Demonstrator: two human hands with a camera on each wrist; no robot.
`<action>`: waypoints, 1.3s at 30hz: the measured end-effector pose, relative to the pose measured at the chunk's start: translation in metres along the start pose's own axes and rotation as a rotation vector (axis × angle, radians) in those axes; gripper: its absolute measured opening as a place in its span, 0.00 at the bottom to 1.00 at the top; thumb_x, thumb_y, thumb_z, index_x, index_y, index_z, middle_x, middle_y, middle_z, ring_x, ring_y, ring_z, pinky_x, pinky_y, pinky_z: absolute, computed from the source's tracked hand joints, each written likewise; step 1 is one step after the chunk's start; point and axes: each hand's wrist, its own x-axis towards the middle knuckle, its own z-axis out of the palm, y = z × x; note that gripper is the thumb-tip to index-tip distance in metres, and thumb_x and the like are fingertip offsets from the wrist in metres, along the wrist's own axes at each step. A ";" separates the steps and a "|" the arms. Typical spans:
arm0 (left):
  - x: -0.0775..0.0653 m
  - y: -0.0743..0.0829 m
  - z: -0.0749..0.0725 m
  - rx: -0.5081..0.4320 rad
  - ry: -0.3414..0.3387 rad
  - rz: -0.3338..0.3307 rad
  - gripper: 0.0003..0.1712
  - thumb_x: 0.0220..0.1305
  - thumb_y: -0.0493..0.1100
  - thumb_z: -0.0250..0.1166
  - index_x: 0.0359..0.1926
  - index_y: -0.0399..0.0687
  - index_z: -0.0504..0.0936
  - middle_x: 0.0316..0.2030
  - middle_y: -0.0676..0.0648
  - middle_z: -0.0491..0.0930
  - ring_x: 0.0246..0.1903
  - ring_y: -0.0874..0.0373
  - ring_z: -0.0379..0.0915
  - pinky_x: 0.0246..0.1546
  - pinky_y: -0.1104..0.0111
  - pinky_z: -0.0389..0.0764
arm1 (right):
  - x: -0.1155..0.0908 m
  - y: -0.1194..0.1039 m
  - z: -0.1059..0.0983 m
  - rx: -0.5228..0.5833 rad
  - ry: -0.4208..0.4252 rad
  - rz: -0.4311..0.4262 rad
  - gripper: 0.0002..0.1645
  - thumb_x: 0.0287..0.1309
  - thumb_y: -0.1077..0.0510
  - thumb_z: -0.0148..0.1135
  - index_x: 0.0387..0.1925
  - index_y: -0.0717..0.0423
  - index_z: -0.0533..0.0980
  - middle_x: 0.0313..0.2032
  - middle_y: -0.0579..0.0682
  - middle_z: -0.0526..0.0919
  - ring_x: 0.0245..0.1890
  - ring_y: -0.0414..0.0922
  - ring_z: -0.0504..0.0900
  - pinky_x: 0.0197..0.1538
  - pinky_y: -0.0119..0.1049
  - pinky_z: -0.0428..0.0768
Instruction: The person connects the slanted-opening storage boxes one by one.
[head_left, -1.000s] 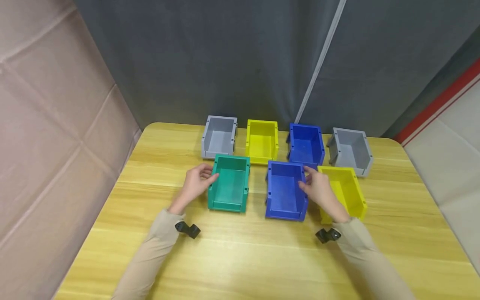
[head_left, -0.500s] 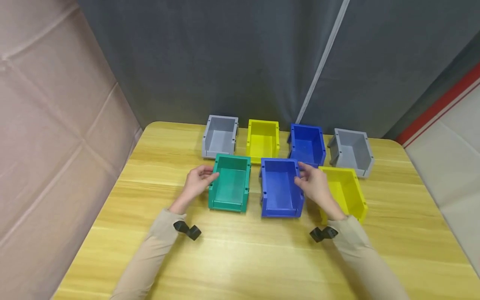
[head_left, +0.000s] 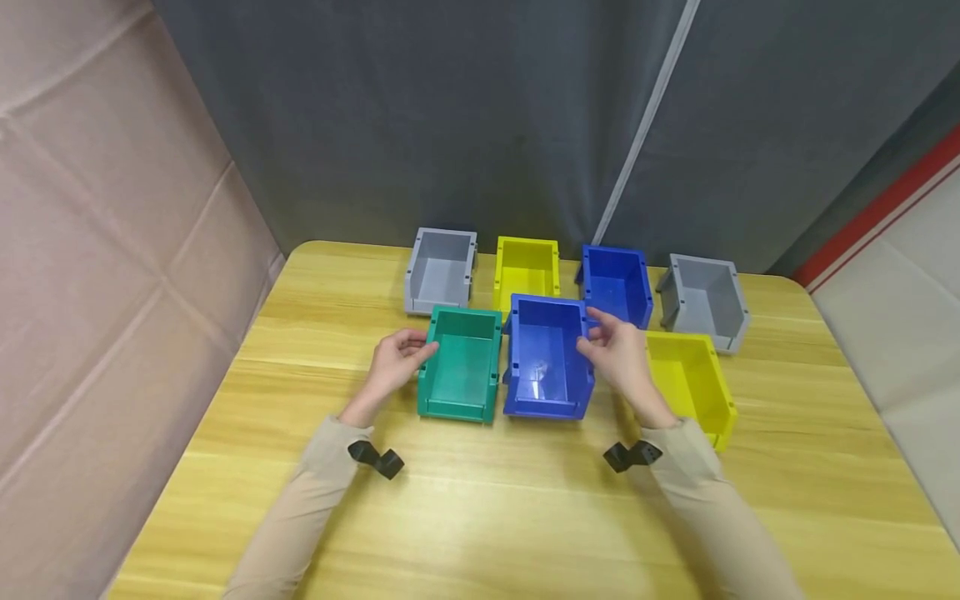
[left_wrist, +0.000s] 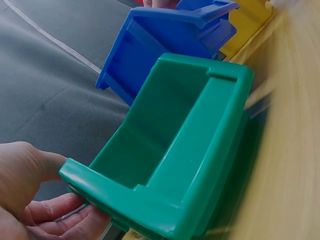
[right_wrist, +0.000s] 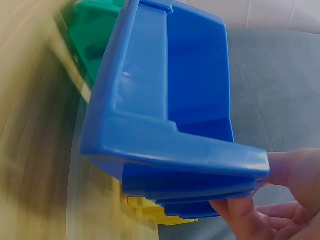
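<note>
My left hand pinches the left wall of a green open-front bin, thumb inside and fingers outside, as the left wrist view shows. With my right hand I grip the right wall of a blue bin, again thumb over the rim and fingers beneath. In the right wrist view this blue bin looks tilted and raised off the table. It stands just right of the green bin in the head view; whether the two touch, I cannot tell.
Behind is a row of bins: grey, yellow, blue and another grey. A second yellow bin stands right of my right hand. The wooden table ends at a dark curtain.
The right hand has moved the blue bin left and upward, closing the gap to the green bin. The left hand and the green bin have stayed nearly still.
</note>
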 end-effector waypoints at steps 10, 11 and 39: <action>0.000 0.002 0.001 0.019 0.001 0.009 0.19 0.62 0.42 0.64 0.48 0.31 0.76 0.42 0.35 0.79 0.42 0.47 0.78 0.39 0.68 0.77 | 0.001 -0.003 0.002 0.001 -0.007 0.033 0.29 0.53 0.67 0.60 0.58 0.70 0.69 0.33 0.63 0.81 0.24 0.48 0.77 0.25 0.28 0.75; 0.000 0.002 0.001 0.019 0.002 0.010 0.19 0.62 0.42 0.64 0.48 0.31 0.76 0.42 0.35 0.79 0.42 0.47 0.78 0.39 0.69 0.77 | 0.001 -0.004 0.002 -0.004 -0.007 0.036 0.29 0.53 0.67 0.60 0.58 0.70 0.69 0.33 0.63 0.81 0.24 0.47 0.77 0.25 0.28 0.75; -0.001 0.002 0.000 0.029 -0.001 0.003 0.19 0.62 0.42 0.64 0.49 0.32 0.76 0.43 0.36 0.79 0.43 0.47 0.77 0.40 0.67 0.77 | -0.006 -0.005 0.009 -0.152 0.039 -0.185 0.28 0.57 0.60 0.63 0.56 0.71 0.70 0.30 0.61 0.81 0.23 0.48 0.77 0.24 0.36 0.75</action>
